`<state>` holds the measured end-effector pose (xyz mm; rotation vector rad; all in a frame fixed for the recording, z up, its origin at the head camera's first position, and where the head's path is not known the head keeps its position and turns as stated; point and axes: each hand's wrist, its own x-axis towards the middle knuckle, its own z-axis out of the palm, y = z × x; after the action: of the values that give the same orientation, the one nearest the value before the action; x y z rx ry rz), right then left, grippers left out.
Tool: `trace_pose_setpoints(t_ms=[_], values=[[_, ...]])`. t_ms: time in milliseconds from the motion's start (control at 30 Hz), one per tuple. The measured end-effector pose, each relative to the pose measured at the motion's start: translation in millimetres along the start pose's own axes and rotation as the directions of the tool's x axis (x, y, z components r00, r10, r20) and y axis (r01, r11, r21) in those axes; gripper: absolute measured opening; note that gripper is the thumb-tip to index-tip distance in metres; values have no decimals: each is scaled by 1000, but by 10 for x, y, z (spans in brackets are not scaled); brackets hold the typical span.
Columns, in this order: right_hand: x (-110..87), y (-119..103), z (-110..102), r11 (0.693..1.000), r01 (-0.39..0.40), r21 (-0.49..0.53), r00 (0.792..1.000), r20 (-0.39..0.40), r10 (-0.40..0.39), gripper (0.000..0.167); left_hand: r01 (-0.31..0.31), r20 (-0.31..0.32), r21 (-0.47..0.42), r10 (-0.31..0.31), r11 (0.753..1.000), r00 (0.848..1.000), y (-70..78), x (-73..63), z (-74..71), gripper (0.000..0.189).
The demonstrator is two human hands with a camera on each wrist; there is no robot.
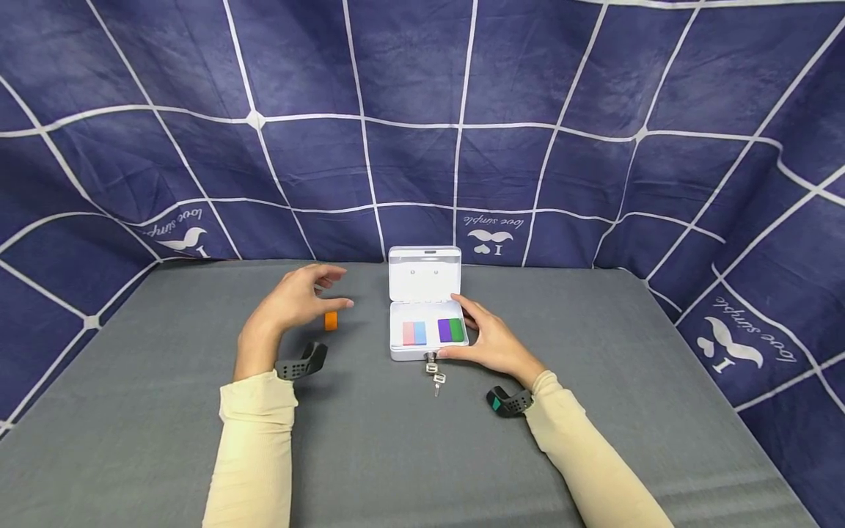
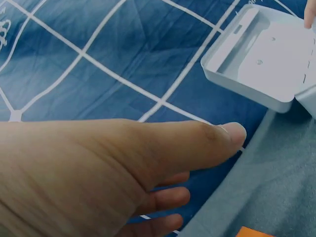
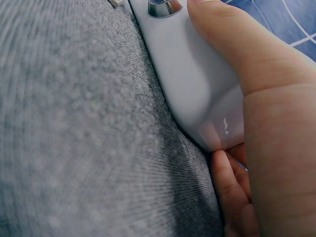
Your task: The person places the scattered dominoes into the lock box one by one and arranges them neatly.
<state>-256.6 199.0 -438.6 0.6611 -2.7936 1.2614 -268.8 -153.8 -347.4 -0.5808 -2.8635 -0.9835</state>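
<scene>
A small white metal cash box [image 1: 397, 334] stands with its lid [image 1: 425, 275] raised. Inside lie a pink block [image 1: 408, 334] and a light blue block [image 1: 419, 334] at the left, a purple block [image 1: 445, 330] and a green block [image 1: 456, 329] at the right. My right hand [image 1: 491, 341] grips the box's right side, thumb along the front and fingers at the side. Keys [image 1: 436, 378] hang from the front lock [image 3: 165, 7]. Left of the box my left hand [image 1: 297, 297] hovers with thumb and fingers apart, holding nothing, near an orange block [image 1: 331, 320] on the table.
The grey cloth-covered table [image 1: 370, 455] meets a dark blue curtain [image 1: 409, 161] with white lines just behind the box. Black bands [image 1: 304, 361] sit at both wrists, below cream sleeves.
</scene>
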Motion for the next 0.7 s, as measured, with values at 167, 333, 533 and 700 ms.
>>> trace_pose_setpoints(t_ms=[167,333,533,700], values=[[1,1,4,1000,-6,11,1000,9,6,106,34,29,13,-34,999,999,-96,-24,14,61],[15,4,2,1000,5,9,1000,4,-5,106,69,52,20,-70,997,996,-170,-48,1,62],[21,13,5,1000,9,8,1000,6,-9,106,101,87,17,-102,995,991,-205,-65,16,64],[13,23,3,1000,13,17,1000,2,-13,106,123,108,21,-125,992,986,-248,-59,56,66]])
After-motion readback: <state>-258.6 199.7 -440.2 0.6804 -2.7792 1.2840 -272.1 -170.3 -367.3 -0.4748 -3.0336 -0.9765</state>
